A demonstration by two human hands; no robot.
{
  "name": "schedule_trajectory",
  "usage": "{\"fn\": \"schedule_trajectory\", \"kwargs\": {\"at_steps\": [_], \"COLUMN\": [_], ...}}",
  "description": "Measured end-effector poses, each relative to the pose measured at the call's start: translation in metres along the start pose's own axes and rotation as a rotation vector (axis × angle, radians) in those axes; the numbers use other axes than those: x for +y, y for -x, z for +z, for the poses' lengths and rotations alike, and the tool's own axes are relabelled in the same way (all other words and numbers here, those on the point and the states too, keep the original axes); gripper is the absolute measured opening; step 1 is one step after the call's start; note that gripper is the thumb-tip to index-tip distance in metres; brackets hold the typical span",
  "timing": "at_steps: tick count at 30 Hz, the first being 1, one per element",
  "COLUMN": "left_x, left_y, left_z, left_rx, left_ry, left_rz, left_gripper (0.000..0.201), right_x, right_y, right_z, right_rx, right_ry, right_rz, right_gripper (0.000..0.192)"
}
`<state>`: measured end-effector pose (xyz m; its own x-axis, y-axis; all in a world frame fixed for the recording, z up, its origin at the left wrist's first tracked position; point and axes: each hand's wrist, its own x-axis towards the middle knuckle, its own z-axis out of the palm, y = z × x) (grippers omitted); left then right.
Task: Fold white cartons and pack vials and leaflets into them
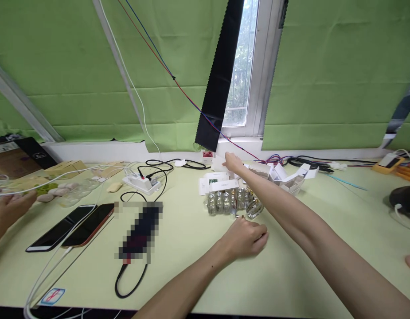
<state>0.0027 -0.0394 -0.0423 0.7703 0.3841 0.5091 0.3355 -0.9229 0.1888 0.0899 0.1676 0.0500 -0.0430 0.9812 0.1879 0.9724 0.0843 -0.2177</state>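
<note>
Head view: right hand (pixel 233 160) at white paper piece (pixel 219 166)

Mind shiny clear round things (pixel 226 202); left hand (pixel 246 237) curls; can't tell right's gap, either's hold.

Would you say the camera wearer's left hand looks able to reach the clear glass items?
Probably yes: the left hand is close to the clear glass items, and no barrier shows between them.
</note>
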Motion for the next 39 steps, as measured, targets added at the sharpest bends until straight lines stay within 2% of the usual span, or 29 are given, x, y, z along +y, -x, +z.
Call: {"fn": "schedule_trajectory", "kwargs": {"at_steps": [5, 11, 19, 21, 22, 25, 27, 34, 39], "left_x": [0.002, 0.003, 0.001, 0.0, -0.001, -0.003, -0.005, -0.008, -0.009], "left_y": [0.0, -0.001, 0.0, -0.001, -0.002, -0.005, -0.007, -0.01, -0.011], "left_z": [-0.002, -0.003, -0.004, -0.004, -0.004, -0.005, -0.006, -0.006, -0.008], "left_rx": [0.012, 0.009, 0.057, 0.096, 0.132, 0.283, 0.362, 0.502, 0.591], "left_ry": [0.038, 0.059, 0.046, 0.052, 0.058, 0.081, 0.099, 0.147, 0.197], "left_rz": [-0.031, -0.029, -0.067, -0.087, -0.099, -0.127, -0.151, -0.284, -0.408], "left_gripper": [0.03, 0.029, 0.029, 0.028, 0.027, 0.023, 0.018, 0.004, 0.014], "right_x": [-0.006, -0.009, 0.005, 0.012, 0.017, 0.03, 0.037, 0.047, 0.049], "right_y": [0.013, 0.032, 0.092, 0.108, 0.115, 0.133, 0.143, 0.172, 0.177], "right_z": [-0.016, -0.035, -0.05, -0.05, -0.049, -0.046, -0.044, -0.034, -0.017], "right_rx": [0.071, 0.217, 0.41, 0.464, 0.532, 0.699, 0.756, 0.801, 0.78], "right_ry": [-0.015, -0.055, -0.157, -0.192, -0.274, -0.487, -0.572, -0.763, -1.018], "right_rz": [-0.037, -0.063, -0.129, -0.121, -0.129, -0.166, -0.181, -0.108, -0.005], "right_gripper": [0.025, 0.025, 0.013, 0.011, 0.011, 0.023, 0.027, 0.03, 0.033]}}
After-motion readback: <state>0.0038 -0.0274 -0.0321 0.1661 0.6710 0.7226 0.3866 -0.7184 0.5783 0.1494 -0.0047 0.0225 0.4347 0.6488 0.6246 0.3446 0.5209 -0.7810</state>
